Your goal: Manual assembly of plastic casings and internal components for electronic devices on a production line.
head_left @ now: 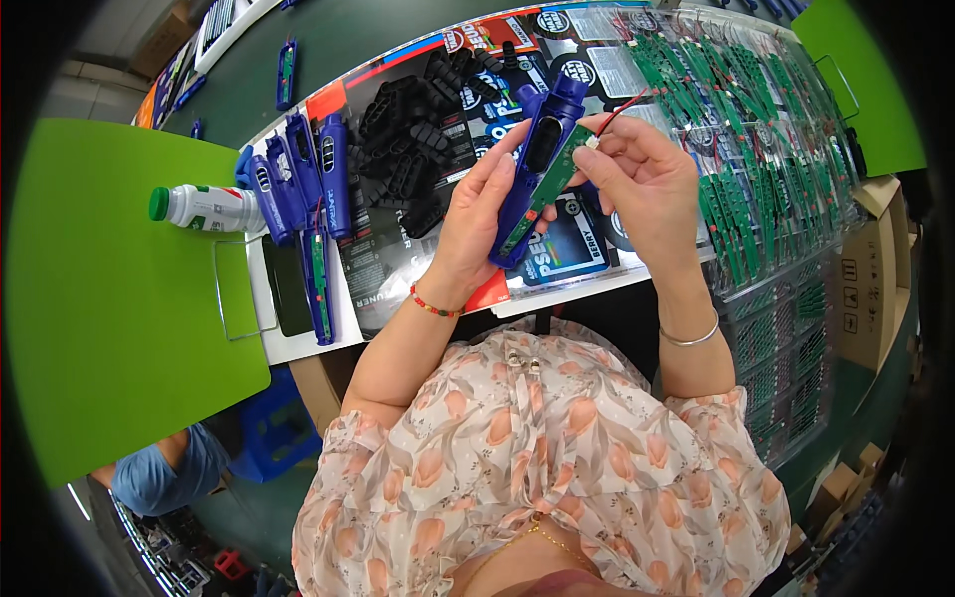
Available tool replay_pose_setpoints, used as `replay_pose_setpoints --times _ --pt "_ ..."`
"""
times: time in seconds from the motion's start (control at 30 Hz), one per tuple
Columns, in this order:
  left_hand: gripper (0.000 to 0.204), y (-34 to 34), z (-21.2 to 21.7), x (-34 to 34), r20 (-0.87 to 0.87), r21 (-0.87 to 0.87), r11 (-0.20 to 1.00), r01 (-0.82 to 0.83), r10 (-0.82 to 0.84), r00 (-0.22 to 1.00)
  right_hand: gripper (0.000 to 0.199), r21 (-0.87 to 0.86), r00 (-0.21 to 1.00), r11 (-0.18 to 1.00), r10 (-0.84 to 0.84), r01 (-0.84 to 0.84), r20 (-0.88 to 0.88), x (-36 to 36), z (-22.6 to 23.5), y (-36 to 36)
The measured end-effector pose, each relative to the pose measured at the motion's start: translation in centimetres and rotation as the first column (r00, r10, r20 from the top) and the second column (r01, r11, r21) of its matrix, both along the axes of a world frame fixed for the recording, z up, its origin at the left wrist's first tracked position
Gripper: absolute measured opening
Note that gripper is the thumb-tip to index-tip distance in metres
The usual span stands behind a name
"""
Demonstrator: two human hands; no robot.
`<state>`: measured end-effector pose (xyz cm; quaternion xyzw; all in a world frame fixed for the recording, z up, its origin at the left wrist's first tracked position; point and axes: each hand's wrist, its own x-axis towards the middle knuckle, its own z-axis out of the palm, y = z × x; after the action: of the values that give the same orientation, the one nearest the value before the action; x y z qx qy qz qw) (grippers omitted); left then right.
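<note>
My left hand (479, 214) is closed round a blue plastic housing (542, 144) with a dark oval opening, held tilted above the table. A long green circuit board (545, 189) lies along the housing, its lower end against the blue shell. My right hand (642, 179) pinches the board's upper end, near a small white connector (593, 141). From that connector, red and black wires (622, 107) stick out up and to the right. Whether the board is seated in the shell cannot be told.
Black plastic parts (403, 139) are heaped left of my hands. More blue housings (333, 174) lie farther left, beside a white bottle with a green cap (204, 207). Many green boards (731, 199) fill clear trays on the right. Green panels (119, 298) flank the table; a person's blue sleeve (171, 476) shows lower left.
</note>
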<state>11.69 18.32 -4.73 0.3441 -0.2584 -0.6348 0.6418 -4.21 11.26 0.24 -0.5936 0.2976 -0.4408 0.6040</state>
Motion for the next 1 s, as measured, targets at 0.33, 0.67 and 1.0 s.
replay_pose_setpoints --times 0.33,0.67,1.0 --pt "0.044 0.1 -0.4 -0.1 0.0 -0.009 0.999 0.036 -0.036 0.999 0.025 0.077 0.999 0.996 0.049 -0.047 -0.022 0.4 -0.4 -0.6" --pt "0.044 0.4 -0.8 0.1 0.033 0.005 1.0 -0.01 0.009 0.999 0.026 0.141 0.994 0.99 0.026 -0.012 -0.102 0.6 -1.6 -0.8" --pt "0.044 0.6 0.1 0.0 0.078 0.029 1.0 -0.002 0.0 0.997 0.029 0.104 0.996 0.995 0.004 0.006 -0.093 0.6 -2.0 -0.6"
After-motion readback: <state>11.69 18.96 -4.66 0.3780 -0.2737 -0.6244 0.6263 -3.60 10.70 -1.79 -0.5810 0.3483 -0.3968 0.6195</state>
